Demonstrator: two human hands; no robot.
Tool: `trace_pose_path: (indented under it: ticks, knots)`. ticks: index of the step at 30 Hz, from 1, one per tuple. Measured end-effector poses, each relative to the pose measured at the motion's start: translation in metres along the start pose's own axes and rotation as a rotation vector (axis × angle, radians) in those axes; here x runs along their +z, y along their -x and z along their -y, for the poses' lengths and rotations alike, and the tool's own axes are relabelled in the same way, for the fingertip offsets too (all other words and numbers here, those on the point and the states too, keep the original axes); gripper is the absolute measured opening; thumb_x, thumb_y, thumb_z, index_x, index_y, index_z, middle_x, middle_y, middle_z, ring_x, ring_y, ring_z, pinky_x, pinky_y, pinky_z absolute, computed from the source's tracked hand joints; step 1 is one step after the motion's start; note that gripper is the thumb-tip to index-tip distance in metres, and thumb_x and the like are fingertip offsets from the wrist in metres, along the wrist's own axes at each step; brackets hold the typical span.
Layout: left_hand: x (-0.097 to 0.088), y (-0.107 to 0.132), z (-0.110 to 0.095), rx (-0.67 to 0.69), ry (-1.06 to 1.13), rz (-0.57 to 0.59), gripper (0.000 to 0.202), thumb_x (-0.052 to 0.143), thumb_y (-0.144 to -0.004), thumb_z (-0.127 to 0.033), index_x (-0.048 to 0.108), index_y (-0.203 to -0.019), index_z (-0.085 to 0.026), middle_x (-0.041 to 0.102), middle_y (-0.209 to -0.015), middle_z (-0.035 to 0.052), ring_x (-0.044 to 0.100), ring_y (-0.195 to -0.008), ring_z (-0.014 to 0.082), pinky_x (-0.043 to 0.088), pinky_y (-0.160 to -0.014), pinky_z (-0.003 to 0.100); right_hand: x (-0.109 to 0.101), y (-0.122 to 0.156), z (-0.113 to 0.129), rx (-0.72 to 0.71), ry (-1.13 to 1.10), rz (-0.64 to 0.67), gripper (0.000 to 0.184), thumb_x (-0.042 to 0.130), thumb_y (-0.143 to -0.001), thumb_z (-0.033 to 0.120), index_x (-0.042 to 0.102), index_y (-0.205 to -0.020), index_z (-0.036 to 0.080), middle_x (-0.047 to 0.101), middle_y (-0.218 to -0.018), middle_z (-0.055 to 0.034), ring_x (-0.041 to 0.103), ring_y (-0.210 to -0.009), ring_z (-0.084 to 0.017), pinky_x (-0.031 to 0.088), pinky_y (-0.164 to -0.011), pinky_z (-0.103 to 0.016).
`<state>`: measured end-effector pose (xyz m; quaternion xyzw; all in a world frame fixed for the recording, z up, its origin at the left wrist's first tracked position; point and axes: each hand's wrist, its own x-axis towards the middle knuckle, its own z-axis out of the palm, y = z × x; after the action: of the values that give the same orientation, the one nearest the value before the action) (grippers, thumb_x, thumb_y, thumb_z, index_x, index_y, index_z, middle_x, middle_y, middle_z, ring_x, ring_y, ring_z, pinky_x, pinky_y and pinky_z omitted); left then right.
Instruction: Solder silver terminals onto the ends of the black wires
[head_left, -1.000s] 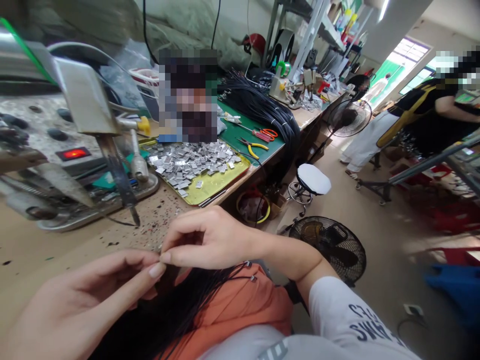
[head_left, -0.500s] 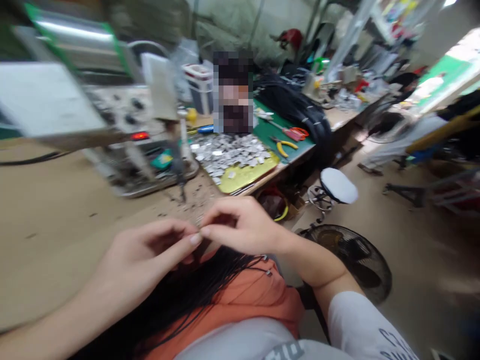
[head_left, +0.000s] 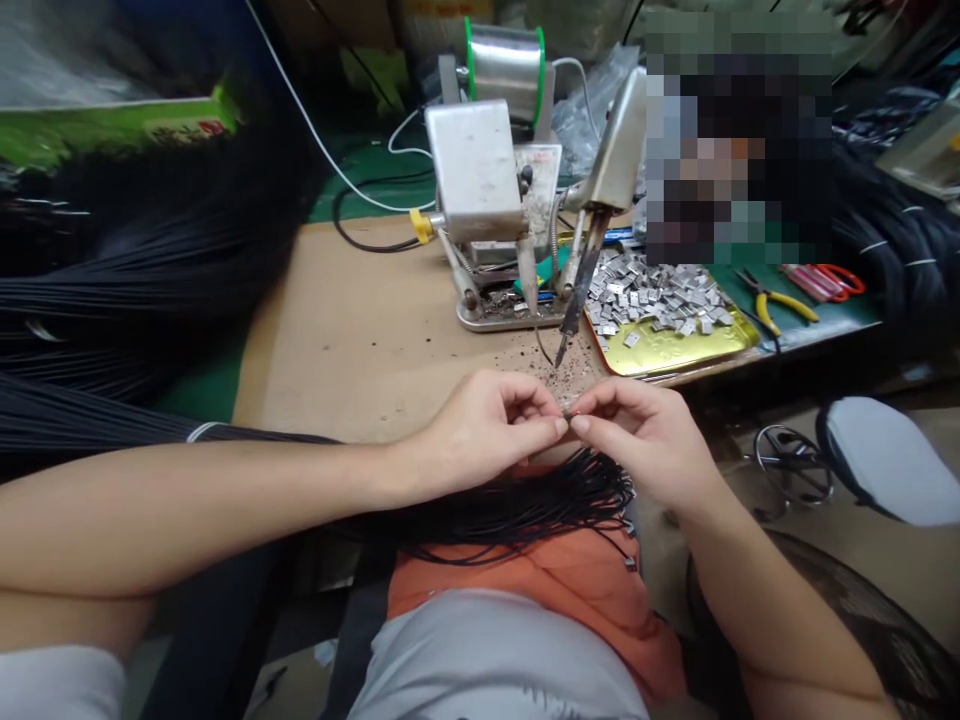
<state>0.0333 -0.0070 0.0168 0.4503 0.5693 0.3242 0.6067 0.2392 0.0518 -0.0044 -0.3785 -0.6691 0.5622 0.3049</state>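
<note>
A worker at a soldering bench (head_left: 352,345) brings both hands together near the centre of the frame, a small dark piece (head_left: 568,417) pinched at the point where they meet. The left hand (head_left: 480,430) comes in from the left, the right hand (head_left: 660,440) from the lower right; thumb and forefinger of each are closed to a narrow grip, the fingers (head_left: 551,428) of the two hands nearly touching. The piece sits between them, neither hand clearly nearer. It is mostly covered, and from where I stand I cannot tell which way its long axis runs.

Just above it in the frame, and a shade toward the left hand, stands the tip of a soldering iron (head_left: 584,283), its shaft slanting from upper right to lower left. The tip and the fingers are apart. A solder feed nozzle (head_left: 529,280) points down beside the iron, on its left.

Below the hands, a bundle of black cables (head_left: 487,515) lies across orange cloth (head_left: 525,580) on the lap, small metal ends hanging at its right edge. Right of the iron, a gold-coloured tray (head_left: 675,352) holds scattered metal connector shells (head_left: 652,295).
</note>
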Motion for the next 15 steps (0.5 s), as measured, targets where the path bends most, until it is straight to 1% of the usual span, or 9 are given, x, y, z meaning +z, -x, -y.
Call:
trace_pose_path:
  ticks: [6, 11, 13, 15]
  knots:
    - [-0.0009, -0.0015, 0.0036, 0.005, 0.011, 0.012, 0.029, 0.078, -0.079, -0.043, 0.072, -0.084, -0.015, 0.065, -0.066, -0.0003, 0.057, -0.056, 0.0102, 0.043, -0.050, 0.020, 0.0022, 0.0003, 0.0013, 0.026, 0.017, -0.021, 0.011, 0.085, -0.082, 0.029, 0.083, -0.084, 0.018, 0.079, -0.075, -0.0029, 0.068, -0.062, -0.013, 0.056, -0.059, -0.023]
    - [-0.0015, -0.0006, 0.0066, -0.009, 0.033, 0.011, 0.033, 0.081, -0.080, -0.045, 0.077, -0.087, -0.012, 0.068, -0.067, 0.0011, 0.057, -0.057, 0.0102, 0.043, -0.049, 0.019, 0.0013, 0.0028, 0.0023, -0.013, 0.026, -0.015, 0.006, 0.082, -0.084, 0.025, 0.081, -0.085, 0.018, 0.080, -0.076, -0.0021, 0.072, -0.066, -0.013, 0.057, -0.061, -0.022]
    - [-0.0024, -0.0015, 0.0050, 0.014, 0.017, 0.025, 0.032, 0.080, -0.082, -0.044, 0.080, -0.087, -0.012, 0.069, -0.066, 0.0015, 0.057, -0.057, 0.0101, 0.044, -0.050, 0.018, 0.0004, 0.0028, 0.0016, -0.036, 0.016, -0.003, 0.003, 0.080, -0.087, 0.020, 0.081, -0.087, 0.018, 0.080, -0.077, -0.0017, 0.072, -0.067, -0.012, 0.055, -0.061, -0.020]
    - [-0.0023, -0.0015, 0.0015, 0.074, -0.031, 0.028, 0.030, 0.079, -0.084, -0.042, 0.083, -0.083, -0.012, 0.069, -0.065, 0.0016, 0.058, -0.057, 0.0101, 0.044, -0.051, 0.017, 0.0003, 0.0030, 0.0010, -0.072, -0.008, 0.018, 0.004, 0.078, -0.089, 0.016, 0.081, -0.090, 0.017, 0.081, -0.080, -0.0015, 0.071, -0.069, -0.011, 0.055, -0.064, -0.019]
